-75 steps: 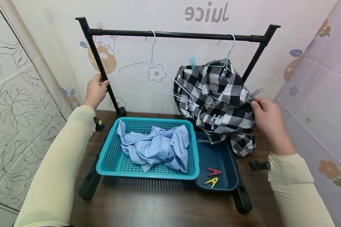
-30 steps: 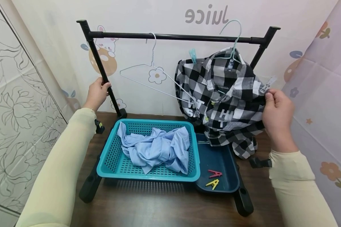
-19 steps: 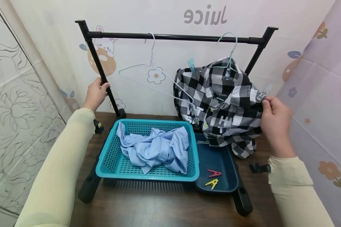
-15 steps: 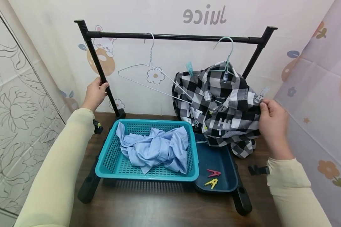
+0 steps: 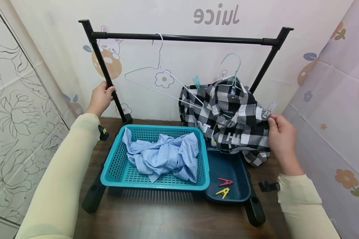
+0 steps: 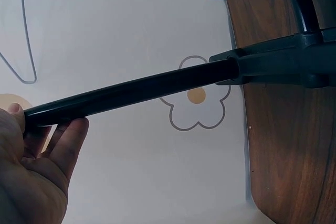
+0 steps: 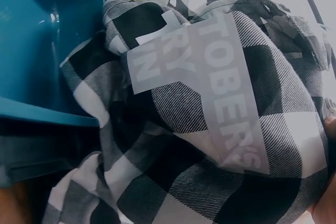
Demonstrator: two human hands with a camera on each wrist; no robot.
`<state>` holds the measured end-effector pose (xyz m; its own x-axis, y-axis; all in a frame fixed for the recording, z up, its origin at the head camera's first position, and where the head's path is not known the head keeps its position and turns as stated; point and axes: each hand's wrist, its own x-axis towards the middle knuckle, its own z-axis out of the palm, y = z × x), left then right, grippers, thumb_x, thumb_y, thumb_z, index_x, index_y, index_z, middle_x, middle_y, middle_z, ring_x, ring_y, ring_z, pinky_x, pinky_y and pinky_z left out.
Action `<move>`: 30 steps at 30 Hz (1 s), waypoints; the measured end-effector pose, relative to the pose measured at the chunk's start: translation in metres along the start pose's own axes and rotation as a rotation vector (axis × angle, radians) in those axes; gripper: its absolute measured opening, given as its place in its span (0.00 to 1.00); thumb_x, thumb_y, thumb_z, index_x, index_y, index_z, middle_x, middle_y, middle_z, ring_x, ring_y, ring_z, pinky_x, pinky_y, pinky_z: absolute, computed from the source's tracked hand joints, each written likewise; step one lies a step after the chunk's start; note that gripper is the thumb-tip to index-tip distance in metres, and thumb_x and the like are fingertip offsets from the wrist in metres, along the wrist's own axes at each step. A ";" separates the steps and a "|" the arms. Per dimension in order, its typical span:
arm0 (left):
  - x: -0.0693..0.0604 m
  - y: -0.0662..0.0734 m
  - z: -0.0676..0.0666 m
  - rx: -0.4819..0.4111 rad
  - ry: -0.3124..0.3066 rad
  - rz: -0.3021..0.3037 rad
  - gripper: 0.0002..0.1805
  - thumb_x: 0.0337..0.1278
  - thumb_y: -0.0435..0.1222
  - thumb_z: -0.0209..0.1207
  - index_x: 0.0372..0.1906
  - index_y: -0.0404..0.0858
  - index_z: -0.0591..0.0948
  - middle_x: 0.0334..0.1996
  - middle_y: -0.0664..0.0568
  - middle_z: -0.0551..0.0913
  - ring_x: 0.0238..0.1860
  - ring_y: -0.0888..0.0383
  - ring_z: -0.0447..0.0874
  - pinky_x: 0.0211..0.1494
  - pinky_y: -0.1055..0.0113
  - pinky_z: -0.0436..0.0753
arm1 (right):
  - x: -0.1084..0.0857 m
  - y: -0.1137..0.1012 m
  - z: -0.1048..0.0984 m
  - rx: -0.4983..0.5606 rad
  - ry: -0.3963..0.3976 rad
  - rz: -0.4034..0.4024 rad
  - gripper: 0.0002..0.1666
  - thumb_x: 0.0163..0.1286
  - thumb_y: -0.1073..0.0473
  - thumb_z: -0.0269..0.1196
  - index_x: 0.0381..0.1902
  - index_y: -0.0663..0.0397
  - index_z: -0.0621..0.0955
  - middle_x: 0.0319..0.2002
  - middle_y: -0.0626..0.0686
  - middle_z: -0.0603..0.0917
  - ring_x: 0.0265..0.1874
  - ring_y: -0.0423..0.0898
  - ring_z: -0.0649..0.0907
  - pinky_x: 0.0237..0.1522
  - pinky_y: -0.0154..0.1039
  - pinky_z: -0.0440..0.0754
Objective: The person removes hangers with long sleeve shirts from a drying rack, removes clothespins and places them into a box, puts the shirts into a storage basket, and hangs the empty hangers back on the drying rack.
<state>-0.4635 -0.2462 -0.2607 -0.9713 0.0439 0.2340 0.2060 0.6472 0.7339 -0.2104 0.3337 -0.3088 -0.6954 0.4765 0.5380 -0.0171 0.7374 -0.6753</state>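
Observation:
My left hand grips the left upright of a black clothes rack, thumb and fingers on either side of the bar. On the right, my right hand pinches the shoulder of a black-and-white checked shirt, close to a pale clothespin on the fabric. Inside the shirt's collar is a mint wire hanger; its hook stands below the rack's rail, apart from it. A blue clothespin is on the other shoulder. Large printed lettering on the shirt fills the right wrist view.
A white wire hanger hangs on the rail, its right corner in front of the shirt. Below stands a teal basket holding light blue cloth. A dark blue tray beside it holds a red clothespin and a yellow clothespin.
My right hand has moved up and right, then down and left with the shirt. The mint hanger's hook has come off the rail and sunk below it. My left hand stays put.

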 end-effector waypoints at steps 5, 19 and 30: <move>0.000 0.000 0.000 0.003 -0.002 -0.004 0.27 0.81 0.52 0.42 0.66 0.36 0.70 0.66 0.40 0.75 0.64 0.44 0.80 0.63 0.54 0.81 | -0.007 0.006 0.001 0.000 -0.011 -0.008 0.16 0.80 0.56 0.57 0.49 0.61 0.86 0.47 0.60 0.87 0.34 0.29 0.71 0.38 0.30 0.65; 0.002 -0.002 0.000 -0.004 -0.016 -0.005 0.26 0.82 0.51 0.41 0.66 0.36 0.69 0.65 0.40 0.75 0.64 0.44 0.80 0.64 0.53 0.81 | -0.028 0.019 0.006 -0.036 -0.059 -0.022 0.15 0.81 0.55 0.56 0.48 0.60 0.85 0.43 0.59 0.88 0.30 0.37 0.72 0.31 0.32 0.66; 0.003 -0.002 0.000 0.001 -0.009 -0.008 0.26 0.81 0.52 0.42 0.65 0.36 0.69 0.65 0.39 0.76 0.64 0.44 0.80 0.64 0.53 0.81 | -0.040 0.033 0.007 -0.072 -0.116 -0.026 0.18 0.82 0.52 0.55 0.51 0.56 0.86 0.50 0.58 0.88 0.36 0.40 0.77 0.35 0.29 0.68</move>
<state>-0.4663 -0.2478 -0.2613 -0.9740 0.0453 0.2221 0.1978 0.6483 0.7353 -0.1883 0.3357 -0.3554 -0.7737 0.4013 0.4903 0.0123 0.7832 -0.6216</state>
